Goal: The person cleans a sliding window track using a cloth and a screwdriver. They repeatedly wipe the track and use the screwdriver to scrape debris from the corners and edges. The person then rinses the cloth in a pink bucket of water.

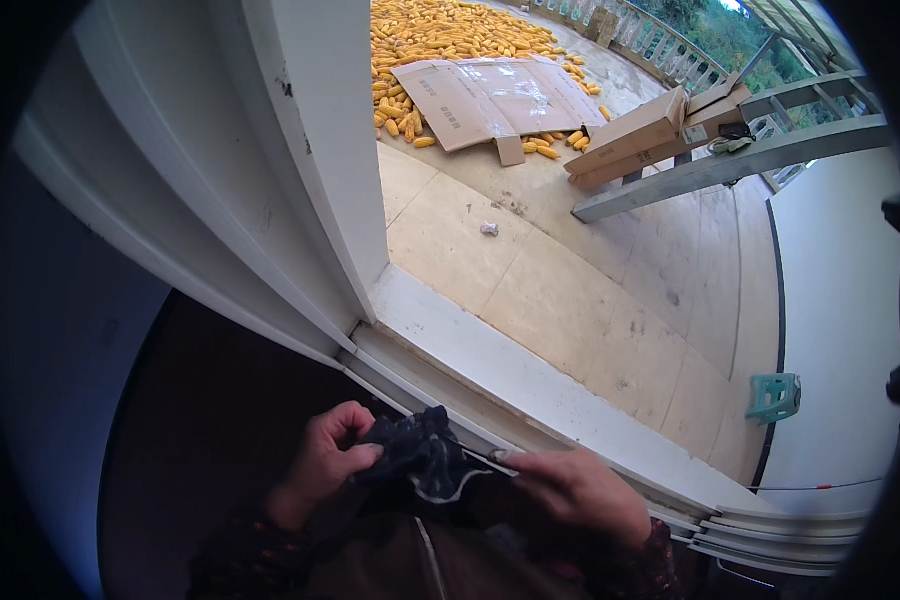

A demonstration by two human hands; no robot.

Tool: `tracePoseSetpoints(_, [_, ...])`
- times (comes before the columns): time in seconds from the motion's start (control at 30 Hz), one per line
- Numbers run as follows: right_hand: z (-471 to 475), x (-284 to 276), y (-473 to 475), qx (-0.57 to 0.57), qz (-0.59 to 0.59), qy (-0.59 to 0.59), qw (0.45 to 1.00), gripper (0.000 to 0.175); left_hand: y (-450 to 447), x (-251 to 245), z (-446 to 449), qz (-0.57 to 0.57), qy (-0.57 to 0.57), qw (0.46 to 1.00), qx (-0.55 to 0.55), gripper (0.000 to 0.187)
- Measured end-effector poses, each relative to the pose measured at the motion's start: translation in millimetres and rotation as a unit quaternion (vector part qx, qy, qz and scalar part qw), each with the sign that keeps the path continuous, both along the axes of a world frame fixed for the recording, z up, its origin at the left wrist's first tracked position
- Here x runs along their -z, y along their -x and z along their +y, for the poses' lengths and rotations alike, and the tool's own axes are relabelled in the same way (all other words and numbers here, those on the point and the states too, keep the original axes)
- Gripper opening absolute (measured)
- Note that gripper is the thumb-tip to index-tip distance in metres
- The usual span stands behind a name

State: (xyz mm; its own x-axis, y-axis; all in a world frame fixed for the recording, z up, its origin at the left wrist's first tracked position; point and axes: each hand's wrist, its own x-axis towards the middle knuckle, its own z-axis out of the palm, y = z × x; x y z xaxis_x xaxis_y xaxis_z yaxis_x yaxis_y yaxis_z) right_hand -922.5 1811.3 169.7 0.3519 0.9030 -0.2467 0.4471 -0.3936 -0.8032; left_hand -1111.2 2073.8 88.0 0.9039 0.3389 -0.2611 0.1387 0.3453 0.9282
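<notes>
A dark cloth point(412, 444) with pale edging and light smudges is bunched in front of my body, just inside a doorway. My left hand point(330, 457) pinches its left side between thumb and fingers. On the other side, my right hand point(570, 484) grips a thin, dark, stick-like tool point(483, 457) that slants towards the cloth. The tool's far end meets the cloth's folds, and its exact kind cannot be made out. Below both hands shows my brown jacket point(375, 562) with a zip down its front.
White sliding-door tracks point(510, 431) run past my hands, beside a white door frame point(330, 150). Outside, corn cobs point(450, 30) cover the floor, partly under flattened cardboard point(510, 97). A long cardboard box point(637, 135) leans by a metal ladder point(727, 165). A green plastic stool point(774, 397) stands right.
</notes>
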Motion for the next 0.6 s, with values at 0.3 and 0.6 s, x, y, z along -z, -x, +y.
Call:
tracePoseSetpoints(0.3, [-131.1, -46.8, 27.7, 0.101, 0.239, -0.016, 0.966, 0.033, -45.5, -62.2, -60.9, -0.006, 0.221, 0.961, 0.165, 0.017])
tracePoseSetpoints(0.6, [-199.8, -59.4, 65.4, 0.230, 0.254, 0.005, 0.939, 0.030, -66.3, -61.6, -103.1, -0.056, 0.221, 0.969, 0.097, 0.015])
